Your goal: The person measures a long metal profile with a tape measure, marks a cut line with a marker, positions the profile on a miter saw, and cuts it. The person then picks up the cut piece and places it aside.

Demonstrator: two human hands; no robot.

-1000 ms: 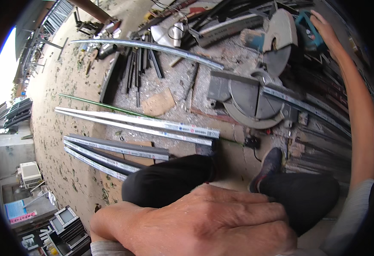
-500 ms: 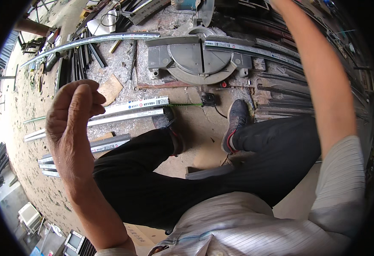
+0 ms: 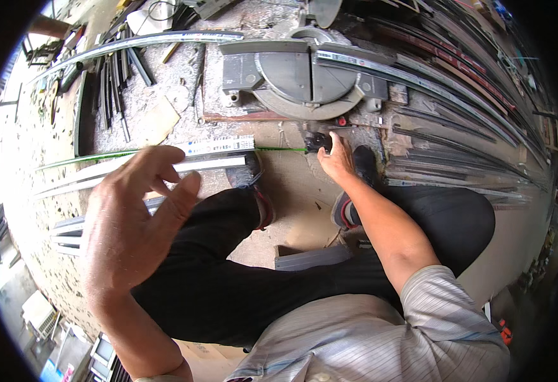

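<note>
My right hand (image 3: pixel 337 160) reaches down between my feet, its fingers and thumb closed on a small black tape measure (image 3: pixel 316 142). From the case a thin green blade (image 3: pixel 282 149) runs left along the film-wrapped metal profiles (image 3: pixel 220 145) on the ground, and its far part shows again at the left. My left hand (image 3: pixel 129 219) hovers above those profiles near the camera, thumb and fingers apart, with nothing between them. Beyond the tape measure sits a grey mitre saw base (image 3: pixel 291 76), with a labelled profile (image 3: pixel 368 63) lying across its right side.
Another long profile (image 3: pixel 145 39) reaches left from the saw. Stacks of dark metal bars (image 3: pixel 457 140) lie at the right, and loose offcuts (image 3: pixel 110 89) at the upper left. My shoes (image 3: pixel 365 167) stand on the cardboard-covered ground beside a grey block-like piece (image 3: pixel 312 258).
My right hand has come down from the upper right onto the tape measure. My left hand has turned and spread its fingers, shifting slightly right. More of the green blade shows at the left.
</note>
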